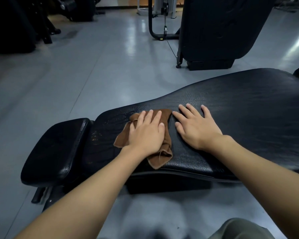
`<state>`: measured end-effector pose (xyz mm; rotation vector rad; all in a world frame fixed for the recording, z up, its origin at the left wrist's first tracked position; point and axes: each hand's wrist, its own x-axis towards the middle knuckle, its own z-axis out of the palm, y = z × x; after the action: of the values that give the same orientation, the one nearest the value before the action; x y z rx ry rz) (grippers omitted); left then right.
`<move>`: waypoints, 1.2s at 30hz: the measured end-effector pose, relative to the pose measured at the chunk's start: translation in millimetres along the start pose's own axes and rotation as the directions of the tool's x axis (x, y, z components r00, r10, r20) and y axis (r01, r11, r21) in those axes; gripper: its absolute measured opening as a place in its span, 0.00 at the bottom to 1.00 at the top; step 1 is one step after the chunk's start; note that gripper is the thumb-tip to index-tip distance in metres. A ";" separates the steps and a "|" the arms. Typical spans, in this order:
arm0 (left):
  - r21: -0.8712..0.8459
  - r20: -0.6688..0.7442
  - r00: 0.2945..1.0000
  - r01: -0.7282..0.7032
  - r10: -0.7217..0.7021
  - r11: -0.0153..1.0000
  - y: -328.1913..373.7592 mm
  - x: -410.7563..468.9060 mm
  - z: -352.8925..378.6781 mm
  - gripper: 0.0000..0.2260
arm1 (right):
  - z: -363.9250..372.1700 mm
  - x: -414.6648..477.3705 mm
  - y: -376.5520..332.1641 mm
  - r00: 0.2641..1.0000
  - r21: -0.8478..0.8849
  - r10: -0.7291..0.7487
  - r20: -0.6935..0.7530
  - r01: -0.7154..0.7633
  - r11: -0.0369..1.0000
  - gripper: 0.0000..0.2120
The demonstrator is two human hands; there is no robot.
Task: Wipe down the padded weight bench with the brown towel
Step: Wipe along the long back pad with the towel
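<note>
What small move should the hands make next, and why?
Probably the left hand slides the brown towel along the bench, away from the right hand: it lies flat on the towel, while the right hand rests flat on bare padding beside it.

Brown towel (160, 159) is lying crumpled and pressed flat at the narrow end of the black padded weight bench (240, 118). The bench's textured vinyl is showing cracks and wear beside it.

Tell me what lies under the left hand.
The left hand presses flat on the crumpled brown towel, which lies on the black padded bench. The hand covers the towel's middle, and the pad surface beneath the towel cannot be seen.
</note>
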<state>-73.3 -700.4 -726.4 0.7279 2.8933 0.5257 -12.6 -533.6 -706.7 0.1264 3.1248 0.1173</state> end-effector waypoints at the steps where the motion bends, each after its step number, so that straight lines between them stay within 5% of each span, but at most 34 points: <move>1: -0.001 0.002 1.000 0.007 -0.007 1.000 -1.1 9.1 -0.8 0.24 | -0.1 0.0 -0.1 1.000 0.001 0.000 -0.001 0.000 1.000 0.26; 16: -0.026 0.008 0.994 0.112 -0.112 0.993 -9.7 98.6 -16.5 0.24 | 2.0 4.3 2.9 0.999 0.018 0.004 -0.041 -0.003 1.000 0.26; 31: 0.039 -0.039 0.999 0.029 -0.028 0.999 -17.5 -40.0 0.3 0.24 | -0.6 1.5 -0.3 1.000 0.010 0.011 -0.015 -0.011 1.000 0.26; 36: 0.100 -0.079 0.997 0.006 0.002 0.995 -19.5 -96.5 6.6 0.31 | 0.2 2.9 0.3 1.000 -0.002 0.008 -0.009 -0.008 1.000 0.26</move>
<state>4.3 -760.5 -737.3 0.7328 3.0123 0.4210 -15.4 -533.1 -706.9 0.1391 3.1329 0.1209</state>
